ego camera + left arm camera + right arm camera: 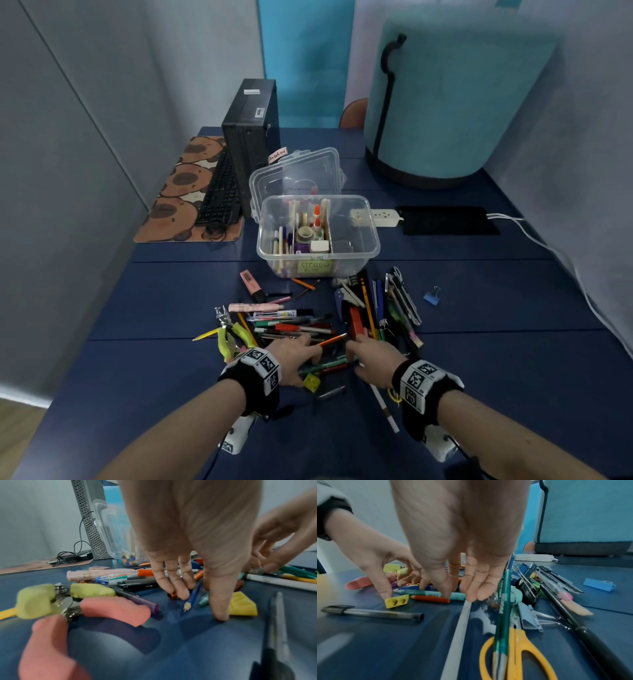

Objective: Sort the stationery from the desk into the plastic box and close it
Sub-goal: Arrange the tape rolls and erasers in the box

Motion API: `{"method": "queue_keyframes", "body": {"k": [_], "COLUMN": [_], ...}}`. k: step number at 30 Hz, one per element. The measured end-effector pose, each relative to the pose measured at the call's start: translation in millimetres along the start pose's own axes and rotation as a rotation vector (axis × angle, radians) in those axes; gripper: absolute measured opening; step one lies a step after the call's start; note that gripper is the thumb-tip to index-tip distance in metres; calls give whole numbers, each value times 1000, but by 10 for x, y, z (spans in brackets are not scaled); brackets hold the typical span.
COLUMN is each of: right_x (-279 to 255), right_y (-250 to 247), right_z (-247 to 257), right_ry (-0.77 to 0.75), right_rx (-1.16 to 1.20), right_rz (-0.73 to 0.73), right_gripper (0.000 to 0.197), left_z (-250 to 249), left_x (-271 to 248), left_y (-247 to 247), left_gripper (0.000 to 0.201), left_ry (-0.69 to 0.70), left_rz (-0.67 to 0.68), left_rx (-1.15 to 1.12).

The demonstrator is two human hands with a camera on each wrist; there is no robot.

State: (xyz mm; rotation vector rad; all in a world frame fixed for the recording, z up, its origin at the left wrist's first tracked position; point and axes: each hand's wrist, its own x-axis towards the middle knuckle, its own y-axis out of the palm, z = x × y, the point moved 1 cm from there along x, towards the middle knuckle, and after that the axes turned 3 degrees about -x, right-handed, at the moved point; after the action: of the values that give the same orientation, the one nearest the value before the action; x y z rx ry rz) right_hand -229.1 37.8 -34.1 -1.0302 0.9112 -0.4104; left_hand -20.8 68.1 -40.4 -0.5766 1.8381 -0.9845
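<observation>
Head view: both hands, left (294,359) and right (373,363), fingers loosely spread, nothing clamped, gathering pens (301,325) on tabletop (496,377). Next: firm grip, lift into plastic box (371,246).

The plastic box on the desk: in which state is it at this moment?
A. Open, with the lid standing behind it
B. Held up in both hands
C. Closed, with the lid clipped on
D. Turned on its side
A. In the head view the plastic box stands open on the desk, its clear lid upright behind it, while both hands are down in the pile of pens.
</observation>
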Motion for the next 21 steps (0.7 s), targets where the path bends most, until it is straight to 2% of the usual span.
{"method": "queue_keyframes", "body": {"k": [3, 6, 9, 11, 14, 18, 21], "right_x": [-52, -96, -103, -111, -114, -107, -93], "right_y": [12, -38, -111, -147, -158, -123, 18], "right_z": [3, -60, -251, -406, -573, -577, -468], "right_ry": [-11, 42, 188, 305, 414, 346, 289], "right_rx": [44, 180, 341, 451, 552, 542, 352], "right_rz": [-25, -101, -238, -327, -381, -345, -249], "right_gripper": [21, 14, 9, 12, 17, 19, 25], "left_z": [-31, -77, -159, -215, -273, -295, -267], "left_x": [17, 22, 30, 47, 90, 153, 189], "left_y": [-16, -44, -52, -50, -27, -10, -36], "left_gripper": [46, 45, 47, 50, 50, 43, 43], "left_ry": [6, 8, 37, 56, 74, 94, 89], "left_rz": [21, -9, -25, 19, 77, 97, 83], "left_rx": [36, 8, 2, 12, 12, 71, 74]}}
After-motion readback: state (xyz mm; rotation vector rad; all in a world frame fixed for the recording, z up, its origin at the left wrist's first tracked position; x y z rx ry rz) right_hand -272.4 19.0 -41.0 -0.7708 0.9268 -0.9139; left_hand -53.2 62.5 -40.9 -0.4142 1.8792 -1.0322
